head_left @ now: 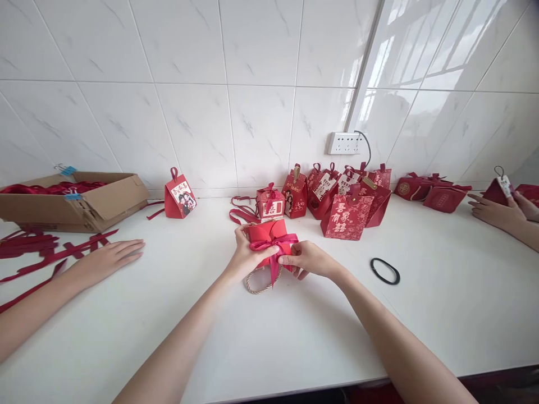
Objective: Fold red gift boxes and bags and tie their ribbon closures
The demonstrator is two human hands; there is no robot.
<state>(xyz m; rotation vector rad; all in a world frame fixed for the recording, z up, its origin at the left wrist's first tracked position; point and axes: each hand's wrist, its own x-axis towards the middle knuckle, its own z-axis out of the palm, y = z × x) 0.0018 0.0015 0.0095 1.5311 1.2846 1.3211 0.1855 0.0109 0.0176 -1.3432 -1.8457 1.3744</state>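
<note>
A bright red gift box (274,229) with curved flaps is held between my two hands above the white table. A dark red ribbon (273,243) is tied round it in a bow, its tails hanging down the front. My left hand (247,255) grips the box's left side, the thumb pressed by the bow's knot. At the lower right, my right hand (309,259) pinches the ribbon and the box edge between thumb and curled fingers. A twisted gold cord handle (257,289) loops below the box onto the table.
Behind stand a small ribboned box (270,205) and several red gift bags (347,217). A cardboard box of ribbons (113,205) sits left, near another person's hand (113,253). A black hair tie (384,271) lies right; another person's hands (497,210) hold a dark red bag.
</note>
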